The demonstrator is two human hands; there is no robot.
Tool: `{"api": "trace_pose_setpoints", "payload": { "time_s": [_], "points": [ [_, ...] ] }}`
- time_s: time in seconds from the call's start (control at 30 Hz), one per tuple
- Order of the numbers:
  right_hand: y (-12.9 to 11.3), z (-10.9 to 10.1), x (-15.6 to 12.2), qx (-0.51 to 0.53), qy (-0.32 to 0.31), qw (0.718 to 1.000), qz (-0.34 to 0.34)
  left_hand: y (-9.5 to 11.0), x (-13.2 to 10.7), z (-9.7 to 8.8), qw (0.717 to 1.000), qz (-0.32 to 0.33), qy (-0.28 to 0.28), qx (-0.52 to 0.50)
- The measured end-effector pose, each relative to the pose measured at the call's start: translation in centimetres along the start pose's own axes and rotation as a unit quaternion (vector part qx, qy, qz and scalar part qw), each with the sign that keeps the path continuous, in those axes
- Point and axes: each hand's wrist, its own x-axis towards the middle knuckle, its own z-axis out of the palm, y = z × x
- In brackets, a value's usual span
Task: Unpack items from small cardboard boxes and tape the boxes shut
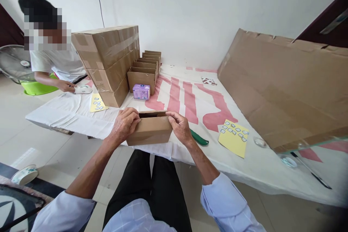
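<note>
A small brown cardboard box (150,130) is at the near edge of the table, with a narrow dark opening along its top. My left hand (126,121) grips its upper left corner, fingers curled over the rim. At the upper right corner, my right hand (179,125) pinches the cardboard between thumb and fingers. Just behind the box stands a purple tissue pack (141,92). A green-handled tool (199,138) lies to the right of my right hand, its other end hidden.
Stacked taped cartons (108,54) stand left of a row of open cardboard boxes (143,78). A large cardboard sheet (282,87) leans at right. Yellow sticker sheets (234,145), a black pen-like stick (311,170) and clear tape rolls lie about. Another person (54,58) sits at left.
</note>
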Motion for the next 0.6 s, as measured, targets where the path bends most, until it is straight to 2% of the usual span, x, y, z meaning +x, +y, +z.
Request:
{"api": "trace_pose_setpoints", "payload": {
  "time_s": [0.13,0.23,0.43,0.6],
  "points": [
    [-0.1,0.6,-0.3,0.015,-0.004,1.0,0.013,1.4,1.2,0.0,0.999,0.002,-0.027,0.035],
    [-0.6,1.2,-0.9,0.045,-0.018,0.999,0.018,3.1,2.6,0.9,0.997,0.007,-0.065,0.029],
    [-1.9,1.7,-2.6,0.069,-0.034,0.997,-0.003,5.5,4.2,3.2,0.989,0.0,-0.127,-0.076],
    [-1.4,1.5,-3.0,0.079,-0.034,0.996,0.02,5.7,4.6,3.2,0.979,-0.051,-0.134,-0.145]
  ]
}}
